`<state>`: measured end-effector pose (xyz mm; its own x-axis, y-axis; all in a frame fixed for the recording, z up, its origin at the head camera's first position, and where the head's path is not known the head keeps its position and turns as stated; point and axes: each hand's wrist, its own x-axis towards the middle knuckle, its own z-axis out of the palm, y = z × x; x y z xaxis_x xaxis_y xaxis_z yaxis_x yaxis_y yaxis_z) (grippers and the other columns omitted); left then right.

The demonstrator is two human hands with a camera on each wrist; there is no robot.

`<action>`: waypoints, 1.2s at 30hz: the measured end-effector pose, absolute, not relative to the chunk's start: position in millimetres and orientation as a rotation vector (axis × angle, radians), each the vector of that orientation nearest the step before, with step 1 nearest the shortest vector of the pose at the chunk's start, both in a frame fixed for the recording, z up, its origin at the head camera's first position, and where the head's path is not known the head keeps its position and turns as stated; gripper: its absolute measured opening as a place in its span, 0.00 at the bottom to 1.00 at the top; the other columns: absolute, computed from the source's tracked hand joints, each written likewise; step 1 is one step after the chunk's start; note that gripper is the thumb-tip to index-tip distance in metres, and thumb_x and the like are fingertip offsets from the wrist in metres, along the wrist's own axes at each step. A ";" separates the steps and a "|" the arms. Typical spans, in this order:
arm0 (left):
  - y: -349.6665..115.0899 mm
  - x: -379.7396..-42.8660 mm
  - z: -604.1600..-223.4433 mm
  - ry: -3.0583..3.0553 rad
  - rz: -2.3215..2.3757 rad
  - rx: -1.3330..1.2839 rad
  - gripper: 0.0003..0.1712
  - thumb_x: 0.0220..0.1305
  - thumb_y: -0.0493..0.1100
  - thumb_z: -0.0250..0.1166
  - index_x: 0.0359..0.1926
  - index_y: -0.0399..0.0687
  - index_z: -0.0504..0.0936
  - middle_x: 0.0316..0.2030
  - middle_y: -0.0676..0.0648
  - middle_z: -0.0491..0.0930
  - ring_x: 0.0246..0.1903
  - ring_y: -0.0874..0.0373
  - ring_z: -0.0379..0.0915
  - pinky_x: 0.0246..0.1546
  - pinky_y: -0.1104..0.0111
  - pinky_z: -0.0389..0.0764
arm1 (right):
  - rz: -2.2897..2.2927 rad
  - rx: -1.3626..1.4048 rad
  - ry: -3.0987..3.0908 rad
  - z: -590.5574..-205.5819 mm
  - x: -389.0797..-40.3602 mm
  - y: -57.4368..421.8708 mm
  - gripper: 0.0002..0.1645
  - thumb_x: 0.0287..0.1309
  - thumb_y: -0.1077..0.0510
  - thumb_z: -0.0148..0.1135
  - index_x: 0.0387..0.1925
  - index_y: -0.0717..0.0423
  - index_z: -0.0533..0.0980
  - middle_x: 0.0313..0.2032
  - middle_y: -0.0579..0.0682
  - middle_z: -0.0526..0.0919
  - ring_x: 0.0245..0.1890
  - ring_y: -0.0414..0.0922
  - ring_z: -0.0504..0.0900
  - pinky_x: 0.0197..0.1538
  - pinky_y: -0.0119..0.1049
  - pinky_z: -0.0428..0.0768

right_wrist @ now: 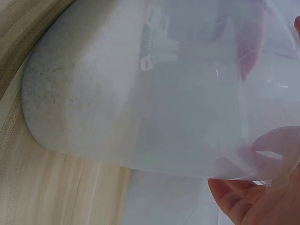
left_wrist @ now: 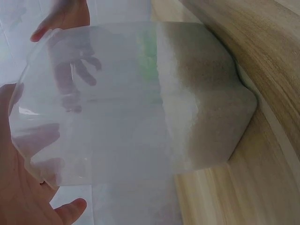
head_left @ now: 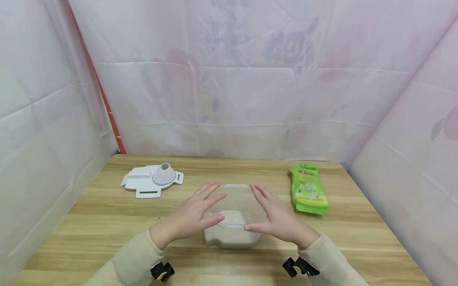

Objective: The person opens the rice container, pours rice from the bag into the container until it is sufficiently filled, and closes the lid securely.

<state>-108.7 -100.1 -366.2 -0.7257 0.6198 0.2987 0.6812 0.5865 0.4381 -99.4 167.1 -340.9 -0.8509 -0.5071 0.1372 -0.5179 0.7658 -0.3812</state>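
Observation:
A tall translucent plastic container [head_left: 234, 241] stands upright on the table in front of me. White, rice-like grains [left_wrist: 197, 93] fill its lower part, their surface sloping in the wrist views. At the container's left side, my left hand [head_left: 191, 214] reaches up to the rim, thumb and fingers spread and fairly straight. My right hand [head_left: 280, 218] mirrors it on the right side, thumb toward the near edge and fingertips at the far edge. Both hands lie right along the upper rim. Parts of the fingers show blurred through the plastic wall in the wrist views.
At the back left of the wooden table [head_left: 107, 238] lies a white lid [head_left: 141, 179] with side flaps and a cone-shaped spout [head_left: 163, 174]. To the right lies a green printed bag [head_left: 308, 190]. Pale printed curtains [head_left: 229, 99] surround the table.

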 end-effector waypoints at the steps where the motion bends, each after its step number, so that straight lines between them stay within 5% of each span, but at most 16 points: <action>1: -101.2 -108.5 -366.0 -2.701 -0.813 -1.112 0.35 0.66 0.63 0.49 0.66 0.48 0.65 0.71 0.48 0.49 0.70 0.51 0.40 0.64 0.51 0.55 | 0.646 0.850 -2.928 -341.5 -99.4 166.7 0.64 0.43 0.25 0.60 0.71 0.56 0.49 0.69 0.56 0.53 0.65 0.58 0.57 0.59 0.58 0.64; 6: -106.6 -109.4 -363.4 -2.749 -0.744 -1.112 0.38 0.66 0.63 0.50 0.69 0.45 0.60 0.71 0.49 0.48 0.70 0.56 0.37 0.67 0.58 0.47 | 0.649 0.860 -2.923 -343.0 -100.0 164.2 0.63 0.43 0.25 0.60 0.71 0.57 0.49 0.69 0.57 0.53 0.65 0.58 0.57 0.59 0.57 0.64; 12: -113.5 -109.4 -359.6 -2.771 -0.637 -1.143 0.41 0.66 0.65 0.49 0.70 0.45 0.56 0.70 0.47 0.50 0.69 0.53 0.41 0.64 0.50 0.51 | 0.649 0.862 -2.927 -342.9 -99.3 163.0 0.63 0.44 0.25 0.59 0.71 0.57 0.49 0.69 0.56 0.53 0.65 0.58 0.57 0.59 0.58 0.65; 18: -124.9 -107.4 -357.7 -2.823 -0.566 -1.137 0.42 0.66 0.65 0.47 0.71 0.47 0.52 0.71 0.51 0.45 0.69 0.57 0.40 0.66 0.54 0.47 | 0.667 0.859 -2.922 -343.4 -97.4 164.5 0.64 0.43 0.26 0.61 0.71 0.57 0.49 0.69 0.56 0.53 0.66 0.58 0.57 0.59 0.58 0.64; 36: -168.4 -104.0 -344.7 -2.786 -0.412 -1.043 0.43 0.65 0.67 0.45 0.70 0.44 0.55 0.70 0.47 0.50 0.69 0.54 0.46 0.66 0.54 0.49 | 0.648 0.890 -2.893 -346.2 -103.5 170.4 0.64 0.44 0.27 0.61 0.71 0.58 0.48 0.69 0.58 0.52 0.65 0.60 0.56 0.60 0.58 0.62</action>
